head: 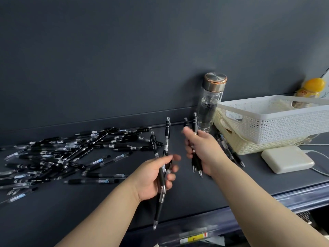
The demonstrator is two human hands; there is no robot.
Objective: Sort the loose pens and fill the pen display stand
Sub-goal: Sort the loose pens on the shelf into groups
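The left hand (156,177) curls its fingers around a few pens (167,132), tips down. The right hand (201,150) grips another bundle (195,163). The loose pens (62,157) lie heaped on the dark shelf (195,196), left of both hands.

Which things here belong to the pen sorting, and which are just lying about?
Job: loose pen pile; left-hand pens; right-hand pens.
Lying about: glass bottle; white basket; cream basket; power bank; yellow-lidded jar.
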